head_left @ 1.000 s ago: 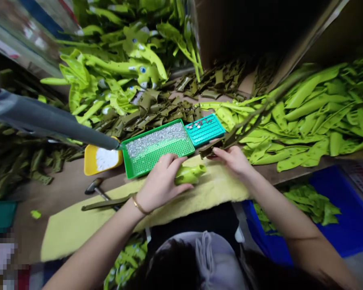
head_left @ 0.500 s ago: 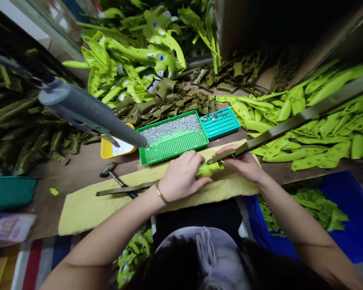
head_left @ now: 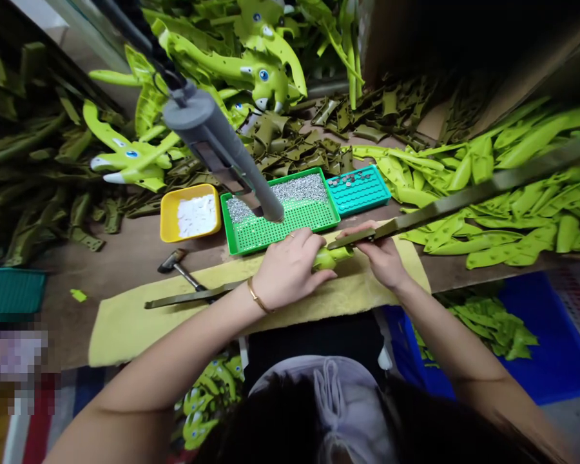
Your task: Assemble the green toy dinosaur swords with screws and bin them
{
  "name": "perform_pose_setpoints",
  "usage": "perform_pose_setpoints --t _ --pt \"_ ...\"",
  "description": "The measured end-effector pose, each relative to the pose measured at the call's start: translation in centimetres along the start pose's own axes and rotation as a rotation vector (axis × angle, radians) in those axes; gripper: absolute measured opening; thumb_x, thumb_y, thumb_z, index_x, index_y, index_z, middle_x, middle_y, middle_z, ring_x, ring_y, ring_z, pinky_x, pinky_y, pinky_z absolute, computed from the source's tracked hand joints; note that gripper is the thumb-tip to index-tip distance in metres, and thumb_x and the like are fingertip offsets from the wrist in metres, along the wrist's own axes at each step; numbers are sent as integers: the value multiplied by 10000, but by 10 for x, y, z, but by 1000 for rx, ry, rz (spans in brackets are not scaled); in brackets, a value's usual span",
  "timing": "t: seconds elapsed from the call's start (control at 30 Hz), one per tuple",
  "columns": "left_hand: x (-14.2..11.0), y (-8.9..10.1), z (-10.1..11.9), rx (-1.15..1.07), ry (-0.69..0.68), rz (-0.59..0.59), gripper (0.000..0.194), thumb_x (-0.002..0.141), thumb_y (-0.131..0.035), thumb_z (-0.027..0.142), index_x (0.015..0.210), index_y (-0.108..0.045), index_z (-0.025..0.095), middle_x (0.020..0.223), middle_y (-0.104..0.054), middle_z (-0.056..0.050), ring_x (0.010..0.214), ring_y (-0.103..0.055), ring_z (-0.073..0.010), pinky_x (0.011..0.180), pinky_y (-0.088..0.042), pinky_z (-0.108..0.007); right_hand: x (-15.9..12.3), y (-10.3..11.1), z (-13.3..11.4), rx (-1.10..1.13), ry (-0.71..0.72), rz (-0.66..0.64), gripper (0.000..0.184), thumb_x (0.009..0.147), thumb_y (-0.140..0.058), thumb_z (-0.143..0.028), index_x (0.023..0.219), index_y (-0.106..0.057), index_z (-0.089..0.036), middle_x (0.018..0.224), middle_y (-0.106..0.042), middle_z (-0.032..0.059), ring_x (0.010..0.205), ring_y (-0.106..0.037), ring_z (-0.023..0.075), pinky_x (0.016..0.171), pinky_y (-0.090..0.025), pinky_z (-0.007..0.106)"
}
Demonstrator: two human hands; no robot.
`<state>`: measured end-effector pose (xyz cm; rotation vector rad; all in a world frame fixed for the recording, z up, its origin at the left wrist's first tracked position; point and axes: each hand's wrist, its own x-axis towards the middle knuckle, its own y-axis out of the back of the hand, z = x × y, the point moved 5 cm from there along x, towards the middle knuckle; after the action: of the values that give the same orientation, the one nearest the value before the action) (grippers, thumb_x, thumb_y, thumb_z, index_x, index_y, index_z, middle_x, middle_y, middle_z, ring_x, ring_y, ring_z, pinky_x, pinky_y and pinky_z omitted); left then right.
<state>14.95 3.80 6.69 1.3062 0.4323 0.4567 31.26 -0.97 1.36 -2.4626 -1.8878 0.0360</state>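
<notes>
My left hand [head_left: 294,267] is closed around a lime-green plastic toy part [head_left: 332,258] above the yellow cloth. In my right hand [head_left: 384,258], the fingers grip a long olive-green plastic piece [head_left: 437,209] that stretches to the upper right. Its near end meets the lime-green part; whether the two are joined I cannot tell. Another olive strip [head_left: 186,298] runs left from behind my left wrist, over the handle of a hammer [head_left: 186,274]. A grey electric screwdriver [head_left: 227,158] hangs in front of my hands, its tip over the green tray, touched by neither hand.
A green tray [head_left: 249,243] holds small metal screws. Beside it are a teal tray [head_left: 367,196] with small discs and a yellow tub [head_left: 164,219] with white pieces. Lime-green parts [head_left: 502,219] pile up at right, olive parts [head_left: 319,145] behind. A blue bin [head_left: 560,348] stands lower right.
The hanging screwdriver has swung right, uncovering the yellow tub and a lime-green dinosaur-like head at left. My hands keep their grips and have barely moved; the view has shifted slightly.
</notes>
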Motion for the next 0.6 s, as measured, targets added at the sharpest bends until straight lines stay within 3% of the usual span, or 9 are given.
perform_pose_setpoints --t 0.17,0.33,0.5,0.6 --pt "-3 0 -1 16 -55 13 452 841 -642 499 1108 -520 155 991 -586 -88 955 -596 -235 688 -475 -302 -1 -4 3 -28 -15 -25 82 754 -585 -227 802 -651 -215 848 -711 9 866 -660 188 854 -522 368" --pt "-5 -3 1 34 -20 48 460 841 -636 508 1104 -527 146 992 -585 -93 963 -593 -246 700 -484 -316 -2 -5 -7 -134 125 16 106 787 -587 -247 874 -646 -236 926 -689 18 923 -646 191 876 -509 368" --pt "-6 -3 -1 10 -38 76 485 843 -617 546 1110 -533 150 971 -587 -87 941 -593 -236 705 -484 -313 -3 0 6 -45 56 -7 102 803 -579 -219 867 -659 -228 882 -689 8 896 -647 178 884 -496 355" --pt "-3 -4 -2 6 -26 66 463 844 -625 523 1108 -545 152 976 -589 -89 956 -593 -241 709 -484 -313 0 0 16 74 4 -87 162 792 -637 -307 935 -630 -231 970 -695 16 965 -653 188 931 -503 377"
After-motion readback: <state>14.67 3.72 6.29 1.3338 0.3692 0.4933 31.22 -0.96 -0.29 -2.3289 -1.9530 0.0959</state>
